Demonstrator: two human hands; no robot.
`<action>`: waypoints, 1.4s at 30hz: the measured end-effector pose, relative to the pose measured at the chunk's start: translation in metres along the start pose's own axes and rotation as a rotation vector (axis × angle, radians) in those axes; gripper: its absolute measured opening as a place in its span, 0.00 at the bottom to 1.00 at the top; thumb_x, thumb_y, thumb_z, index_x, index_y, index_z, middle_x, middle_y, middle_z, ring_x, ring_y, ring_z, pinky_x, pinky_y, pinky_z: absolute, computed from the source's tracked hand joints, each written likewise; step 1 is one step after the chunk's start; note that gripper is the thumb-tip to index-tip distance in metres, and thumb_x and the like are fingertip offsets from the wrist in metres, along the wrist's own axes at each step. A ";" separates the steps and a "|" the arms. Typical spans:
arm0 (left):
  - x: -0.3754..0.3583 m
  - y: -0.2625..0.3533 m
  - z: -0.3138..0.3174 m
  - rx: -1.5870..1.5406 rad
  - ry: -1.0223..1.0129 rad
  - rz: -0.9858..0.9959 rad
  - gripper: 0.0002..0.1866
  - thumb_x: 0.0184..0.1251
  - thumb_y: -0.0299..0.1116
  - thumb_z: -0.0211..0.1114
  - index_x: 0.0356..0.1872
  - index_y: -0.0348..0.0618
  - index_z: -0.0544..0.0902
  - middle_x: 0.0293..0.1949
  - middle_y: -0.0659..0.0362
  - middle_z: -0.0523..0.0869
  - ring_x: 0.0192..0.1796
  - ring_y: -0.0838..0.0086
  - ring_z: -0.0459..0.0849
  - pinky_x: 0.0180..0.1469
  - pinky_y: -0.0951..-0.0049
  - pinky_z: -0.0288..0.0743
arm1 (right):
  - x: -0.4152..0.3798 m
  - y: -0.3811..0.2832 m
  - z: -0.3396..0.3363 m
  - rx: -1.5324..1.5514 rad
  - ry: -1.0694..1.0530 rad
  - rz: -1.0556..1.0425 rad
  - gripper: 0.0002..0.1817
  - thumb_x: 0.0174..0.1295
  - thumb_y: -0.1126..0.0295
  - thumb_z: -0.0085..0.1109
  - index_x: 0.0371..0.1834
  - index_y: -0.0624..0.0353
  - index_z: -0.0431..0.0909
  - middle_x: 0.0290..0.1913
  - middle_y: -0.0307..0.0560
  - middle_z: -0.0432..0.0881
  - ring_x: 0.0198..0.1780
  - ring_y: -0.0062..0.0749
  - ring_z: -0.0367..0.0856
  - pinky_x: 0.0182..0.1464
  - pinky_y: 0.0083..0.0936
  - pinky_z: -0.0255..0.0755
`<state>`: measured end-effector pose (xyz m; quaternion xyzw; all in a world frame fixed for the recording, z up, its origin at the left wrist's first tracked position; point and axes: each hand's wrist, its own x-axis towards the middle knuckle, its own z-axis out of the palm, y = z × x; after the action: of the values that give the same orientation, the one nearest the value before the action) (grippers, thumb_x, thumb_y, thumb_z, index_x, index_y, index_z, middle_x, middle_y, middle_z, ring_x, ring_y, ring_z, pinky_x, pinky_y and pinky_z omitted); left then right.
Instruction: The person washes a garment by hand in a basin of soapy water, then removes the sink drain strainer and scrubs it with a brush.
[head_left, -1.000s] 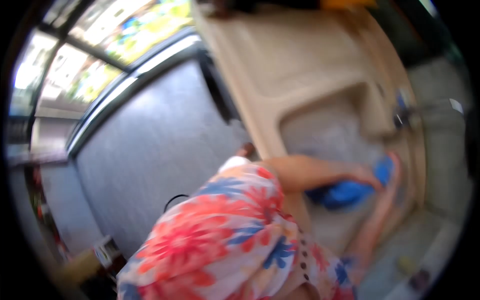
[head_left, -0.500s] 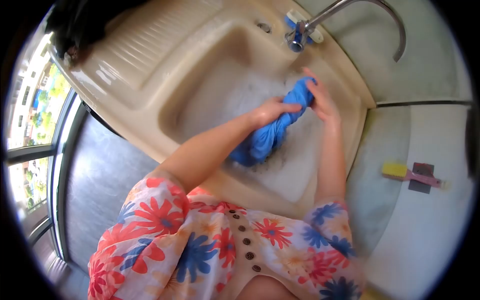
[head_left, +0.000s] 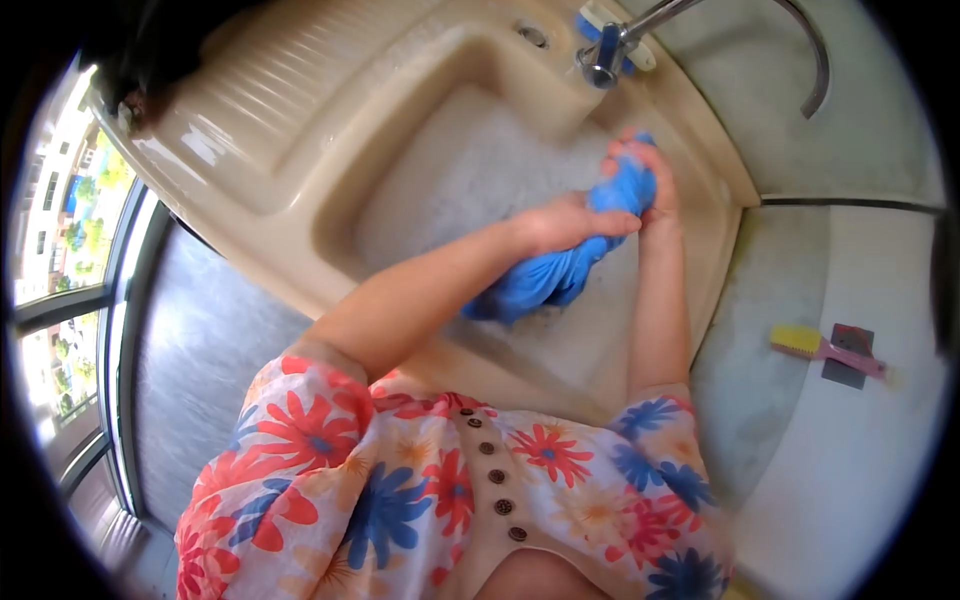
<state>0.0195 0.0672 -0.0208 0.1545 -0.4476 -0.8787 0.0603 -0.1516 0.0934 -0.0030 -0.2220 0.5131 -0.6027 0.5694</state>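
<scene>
A wet blue cloth (head_left: 548,276) hangs twisted over the basin, its lower folds bunched near the soapy water (head_left: 450,170). My left hand (head_left: 568,222) is wrapped round the middle of it, thumb lying across the fabric. Higher up, my right hand (head_left: 658,180) grips the top end, fingers curled over it, and a bit of blue sticks out above them. The two hands are close together, almost touching. Part of the cloth is hidden behind my left hand and forearm.
The beige sink (head_left: 335,170) has a ridged drainboard on the left. A chrome faucet (head_left: 602,62) stands at the back, beside a blue-and-white brush (head_left: 640,50). A pink-handled brush with yellow bristles (head_left: 797,340) is on the right wall. Dark fabric (head_left: 160,50) is at upper left.
My right hand has closed round the cloth's top end, where its fingers were extended before. Both hands and the cloth have shifted slightly right, and my left hand is nearer my right.
</scene>
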 end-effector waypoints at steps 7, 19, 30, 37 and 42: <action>0.012 -0.030 -0.002 0.387 0.276 0.139 0.22 0.45 0.48 0.62 0.33 0.37 0.79 0.30 0.50 0.81 0.34 0.66 0.79 0.38 0.68 0.72 | 0.007 0.013 0.026 -0.470 0.084 -0.087 0.12 0.46 0.73 0.58 0.34 0.65 0.72 0.22 0.44 0.73 0.20 0.28 0.74 0.22 0.22 0.69; 0.018 -0.019 -0.021 0.381 0.446 0.438 0.33 0.38 0.47 0.67 0.44 0.34 0.73 0.39 0.46 0.80 0.43 0.62 0.80 0.46 0.67 0.71 | -0.037 0.060 0.031 0.115 0.150 -0.180 0.35 0.46 0.59 0.68 0.55 0.65 0.62 0.47 0.48 0.72 0.49 0.32 0.73 0.51 0.26 0.68; 0.003 -0.001 -0.017 0.744 0.287 0.428 0.45 0.39 0.57 0.70 0.55 0.34 0.68 0.49 0.48 0.74 0.52 0.63 0.72 0.57 0.67 0.64 | -0.082 0.070 0.045 -0.376 0.027 -0.199 0.34 0.46 0.72 0.64 0.58 0.65 0.60 0.51 0.45 0.70 0.52 0.31 0.70 0.54 0.27 0.65; -0.013 0.003 -0.004 0.264 -0.319 0.219 0.59 0.34 0.52 0.75 0.66 0.40 0.48 0.57 0.48 0.67 0.61 0.62 0.64 0.63 0.66 0.56 | -0.089 0.019 0.019 0.123 0.315 -0.301 0.16 0.49 0.67 0.57 0.40 0.64 0.73 0.34 0.42 0.77 0.35 0.30 0.76 0.42 0.24 0.71; 0.000 -0.024 0.003 0.308 -0.176 0.200 0.38 0.34 0.37 0.75 0.53 0.39 0.70 0.44 0.53 0.80 0.46 0.69 0.78 0.51 0.69 0.70 | -0.080 0.021 0.049 0.200 0.394 -0.349 0.09 0.47 0.69 0.58 0.31 0.58 0.73 0.30 0.38 0.75 0.31 0.23 0.74 0.37 0.22 0.71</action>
<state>0.0190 0.0833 -0.0388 0.0393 -0.5935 -0.7995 0.0837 -0.0797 0.1525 0.0220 -0.1284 0.5059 -0.7709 0.3652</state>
